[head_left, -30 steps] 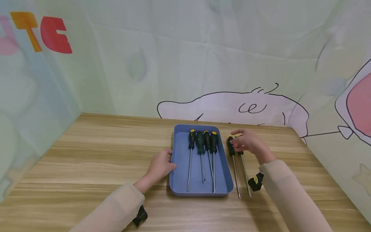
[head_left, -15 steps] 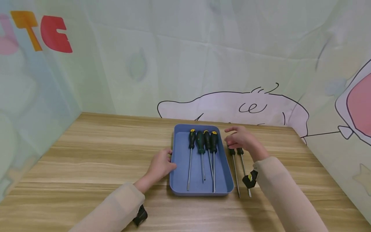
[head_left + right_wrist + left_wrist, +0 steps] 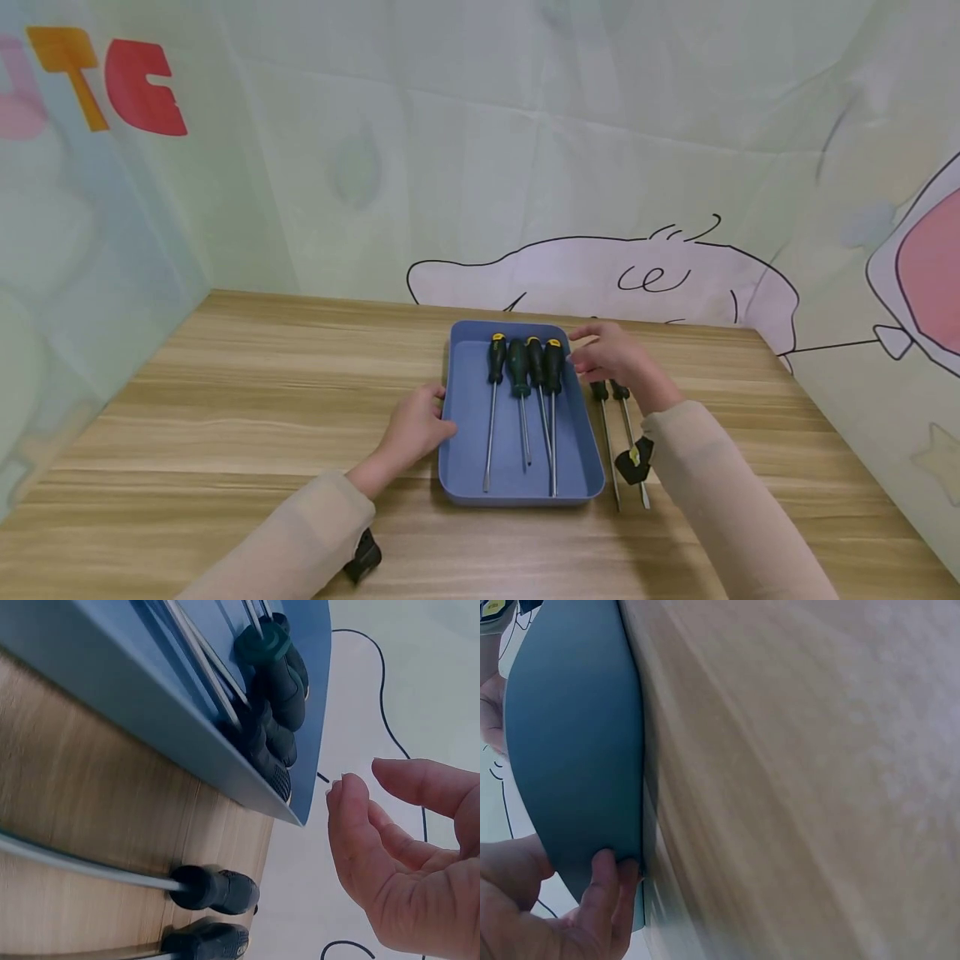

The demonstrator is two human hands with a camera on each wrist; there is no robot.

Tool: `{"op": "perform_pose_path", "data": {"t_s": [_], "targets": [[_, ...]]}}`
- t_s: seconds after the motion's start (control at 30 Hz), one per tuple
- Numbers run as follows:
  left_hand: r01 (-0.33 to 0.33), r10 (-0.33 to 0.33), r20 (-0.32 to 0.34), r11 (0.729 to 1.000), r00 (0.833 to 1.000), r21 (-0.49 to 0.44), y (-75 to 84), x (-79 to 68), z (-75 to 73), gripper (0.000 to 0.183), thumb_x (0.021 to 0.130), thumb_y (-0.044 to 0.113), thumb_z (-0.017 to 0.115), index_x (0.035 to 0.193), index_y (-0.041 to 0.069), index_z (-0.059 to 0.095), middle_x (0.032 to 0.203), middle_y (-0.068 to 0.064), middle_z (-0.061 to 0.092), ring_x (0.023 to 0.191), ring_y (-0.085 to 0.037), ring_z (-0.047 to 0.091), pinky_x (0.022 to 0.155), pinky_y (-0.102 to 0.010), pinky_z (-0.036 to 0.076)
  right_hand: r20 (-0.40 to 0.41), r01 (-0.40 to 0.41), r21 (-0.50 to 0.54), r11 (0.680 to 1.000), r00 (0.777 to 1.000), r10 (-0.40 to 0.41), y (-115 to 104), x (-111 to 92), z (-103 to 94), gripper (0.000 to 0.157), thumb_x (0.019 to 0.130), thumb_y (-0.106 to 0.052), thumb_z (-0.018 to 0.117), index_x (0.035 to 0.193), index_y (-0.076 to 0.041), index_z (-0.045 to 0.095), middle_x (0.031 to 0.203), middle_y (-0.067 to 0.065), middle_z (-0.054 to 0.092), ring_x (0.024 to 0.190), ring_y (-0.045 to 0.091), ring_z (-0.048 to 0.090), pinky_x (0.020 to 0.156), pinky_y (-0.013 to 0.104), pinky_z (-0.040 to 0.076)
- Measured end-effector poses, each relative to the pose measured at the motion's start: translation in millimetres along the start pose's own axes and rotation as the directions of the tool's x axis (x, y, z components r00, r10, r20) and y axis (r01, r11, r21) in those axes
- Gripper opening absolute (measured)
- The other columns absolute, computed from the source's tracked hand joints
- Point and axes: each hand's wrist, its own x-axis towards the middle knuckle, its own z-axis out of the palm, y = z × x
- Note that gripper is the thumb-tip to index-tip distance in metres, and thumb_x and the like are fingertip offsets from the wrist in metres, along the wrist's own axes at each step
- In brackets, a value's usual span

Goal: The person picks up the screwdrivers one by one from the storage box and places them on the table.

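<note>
A blue rectangular tray (image 3: 467,417) holds several screwdrivers with dark handles, among them a green-handled screwdriver (image 3: 518,367). My left hand (image 3: 412,427) holds the tray's left wall, fingers on its outer face and thumb at the rim; the left wrist view shows these fingers (image 3: 601,896) against the wall. At the far right corner of the tray, my right hand (image 3: 613,357) hovers with nothing in it, fingers loosely bent and thumb apart. Beneath and beside it two more screwdrivers lie on the table, a nearer one (image 3: 217,889) and an outer one (image 3: 206,941), their handle ends hidden in the head view.
A wood-grain table (image 3: 300,375) carries everything. Behind it and at both sides stands a printed cloth backdrop (image 3: 480,167) with cartoon drawings and letters, meeting the table's far edge just behind the tray.
My right hand has moved left, from above the two loose screwdrivers' handles to the tray's right rim. The left hand, tray and screwdrivers stay where they were.
</note>
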Motion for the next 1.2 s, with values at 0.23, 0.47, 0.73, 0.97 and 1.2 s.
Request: {"op": "perform_pose_path", "data": {"t_s": [0.23,0.47,0.73,0.97,1.2], "targets": [[0.005,-0.004,0.004,1.0,1.0,-0.013,-0.6,1.2,1.0,0.04,0.063,-0.008,0.059,0.103,-0.012,0.058,0.069,-0.01,0.062,0.06,-0.016,0.056,0.05,-0.025,0.045,0.009,0.0,-0.013,1.0,1.0,0.0,-2.8,-0.2,5.1,0.051,0.087,0.0,0.057,0.134,0.004,0.039,0.095,0.013,0.054,0.069,0.014,0.057,0.061,0.025,0.053],[0.001,-0.001,0.004,1.0,1.0,-0.023,-1.3,1.7,1.2,0.04,0.063,-0.009,0.06,0.103,-0.013,0.058,0.068,-0.01,0.063,0.06,-0.016,0.057,0.05,-0.026,0.046,0.015,-0.006,0.001,1.0,1.0,0.006,-4.5,2.1,10.9,0.05,0.087,0.002,0.057,0.134,0.004,0.039,0.097,0.014,0.054,0.067,0.014,0.056,0.062,0.025,0.053],[0.015,-0.015,0.012,1.0,1.0,-0.024,0.2,0.4,0.4,0.04,0.064,-0.01,0.06,0.103,-0.013,0.058,0.071,-0.012,0.064,0.063,-0.017,0.058,0.051,-0.027,0.048,0.028,0.014,0.008,1.0,1.0,-0.014,-9.7,0.6,19.3,0.05,0.087,0.002,0.057,0.134,0.005,0.04,0.1,0.015,0.053,0.069,0.015,0.056,0.068,0.029,0.054],[0.015,-0.015,0.014,1.0,1.0,-0.026,-0.1,1.3,1.5,0.041,0.065,-0.01,0.061,0.106,-0.014,0.058,0.074,-0.014,0.065,0.065,-0.019,0.06,0.052,-0.028,0.049,0.022,0.008,0.018,1.0,1.0,-0.008,-12.1,3.3,26.0,0.05,0.086,0.003,0.058,0.133,0.005,0.042,0.089,0.011,0.053,0.065,0.014,0.055,0.064,0.028,0.054],[0.019,-0.019,0.013,1.0,1.0,-0.016,-0.8,1.3,1.1,0.042,0.065,-0.009,0.061,0.106,-0.013,0.057,0.073,-0.014,0.065,0.066,-0.02,0.061,0.053,-0.028,0.049,0.027,0.019,0.033,0.999,0.999,-0.02,-16.3,5.1,33.4,0.049,0.085,0.004,0.059,0.132,0.005,0.044,0.083,0.01,0.054,0.062,0.013,0.055,0.063,0.026,0.054]]}}
